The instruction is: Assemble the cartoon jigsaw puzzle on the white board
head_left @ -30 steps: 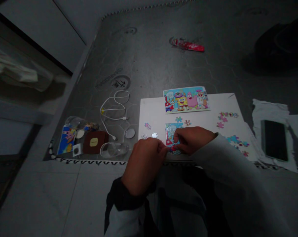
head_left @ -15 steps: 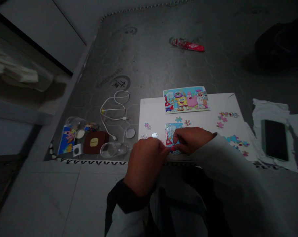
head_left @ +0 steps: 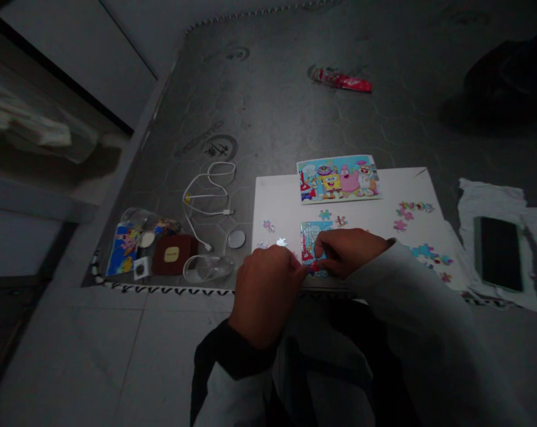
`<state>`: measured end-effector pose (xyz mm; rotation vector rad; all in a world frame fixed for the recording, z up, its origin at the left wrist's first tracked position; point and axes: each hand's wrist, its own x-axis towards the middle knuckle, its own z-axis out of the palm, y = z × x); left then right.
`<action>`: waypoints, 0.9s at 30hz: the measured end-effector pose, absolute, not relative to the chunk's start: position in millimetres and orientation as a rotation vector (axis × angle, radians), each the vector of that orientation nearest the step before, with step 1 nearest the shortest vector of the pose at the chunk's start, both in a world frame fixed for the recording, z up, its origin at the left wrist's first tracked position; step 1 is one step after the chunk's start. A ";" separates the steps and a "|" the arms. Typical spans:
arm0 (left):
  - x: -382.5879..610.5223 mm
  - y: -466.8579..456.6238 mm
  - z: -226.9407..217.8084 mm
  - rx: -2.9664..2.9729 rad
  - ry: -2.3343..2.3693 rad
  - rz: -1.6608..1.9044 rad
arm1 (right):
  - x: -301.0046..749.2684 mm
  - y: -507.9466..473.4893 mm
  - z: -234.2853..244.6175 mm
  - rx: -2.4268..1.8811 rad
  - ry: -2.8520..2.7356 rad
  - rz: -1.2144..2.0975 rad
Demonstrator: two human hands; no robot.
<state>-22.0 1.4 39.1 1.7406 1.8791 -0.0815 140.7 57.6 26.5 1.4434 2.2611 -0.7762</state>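
Note:
A partly joined jigsaw puzzle (head_left: 309,237) in blue and red lies on a white board (head_left: 272,196). My left hand (head_left: 268,290) is closed, its thumb and finger pinched at the puzzle's lower left edge. From the right, my right hand (head_left: 346,252) reaches over the puzzle with curled fingers, covering its right part. Both sets of fingertips meet at a small red puzzle piece (head_left: 313,267) along the lower edge. Above the puzzle lies a cartoon picture card (head_left: 339,179). Loose puzzle pieces (head_left: 325,214) are scattered between card and puzzle, with more pieces (head_left: 431,254) at the right.
Left of the board lie a white cable (head_left: 206,212), a round lid (head_left: 236,238), a clear plastic cup (head_left: 208,268), a brown case (head_left: 173,255) and a blue cartoon packet (head_left: 122,252). A phone (head_left: 498,252) rests on tissue at right. A red wrapper (head_left: 344,80) lies farther back.
The whole view has shifted slightly, so things appear a little farther right. Both hands keep nearly the same pinched pose at the puzzle's lower edge.

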 end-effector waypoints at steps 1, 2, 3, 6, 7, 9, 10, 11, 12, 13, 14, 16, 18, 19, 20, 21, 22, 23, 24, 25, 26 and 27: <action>-21.7 1.5 39.2 1.744 1.880 -0.087 | 140.8 57.5 26.2 1.441 2.260 -0.779; -21.6 1.6 39.1 1.750 1.874 -0.094 | 140.7 57.4 25.8 1.443 2.262 -0.782; -21.6 1.8 38.9 1.753 1.866 -0.101 | 140.6 57.3 25.5 1.447 2.265 -0.782; -22.0 2.6 37.3 1.756 1.850 -0.115 | 139.7 57.2 24.7 1.463 2.274 -0.765; -22.1 2.8 36.5 1.756 1.850 -0.109 | 139.4 57.3 24.6 1.462 2.271 -0.763; -22.2 3.1 34.5 1.749 1.850 -0.098 | 138.9 57.8 24.4 1.457 2.263 -0.760; -22.1 3.1 33.4 1.740 1.844 -0.095 | 138.8 57.9 24.3 1.454 2.259 -0.762; -22.0 3.0 32.4 1.735 1.838 -0.092 | 138.7 58.0 24.4 1.452 2.254 -0.763; -21.8 2.8 31.5 1.732 1.835 -0.086 | 138.8 58.0 24.4 1.450 2.253 -0.762; -21.7 2.5 31.0 1.734 1.833 -0.077 | 138.8 57.9 24.6 1.449 2.256 -0.758; -21.7 2.0 30.9 1.738 1.836 -0.066 | 138.9 57.6 24.8 1.451 2.262 -0.753; -22.5 0.9 32.5 1.754 1.846 -0.045 | 139.1 57.0 25.7 1.454 2.269 -0.750; -24.5 -0.1 36.3 1.748 1.873 -0.024 | 139.2 56.7 27.0 1.454 2.269 -0.755; -26.0 -0.4 38.7 1.738 1.897 -0.013 | 139.2 56.7 27.6 1.453 2.267 -0.763; -27.8 -0.7 41.1 1.724 1.924 0.001 | 139.1 56.8 28.2 1.453 2.265 -0.770; -29.5 -0.8 43.4 1.711 1.955 0.013 | 138.8 57.0 28.6 1.455 2.262 -0.771; -31.1 -0.9 45.3 1.705 1.982 0.026 | 138.4 57.3 29.0 1.456 2.258 -0.770; -32.3 -0.9 46.6 1.703 2.006 0.035 | 137.8 57.6 29.2 1.456 2.251 -0.769; -33.1 -0.9 47.4 1.705 2.026 0.042 | 136.9 57.8 29.4 1.450 2.249 -0.772; -33.4 -0.9 47.7 1.707 2.036 0.045 | 135.6 57.9 29.6 1.436 2.249 -0.780; -33.3 -1.0 47.7 1.708 2.042 0.045 | 134.2 57.9 29.9 1.413 2.249 -0.795; -32.9 -1.0 47.4 1.710 2.045 0.041 | 132.5 57.6 30.3 1.387 2.251 -0.813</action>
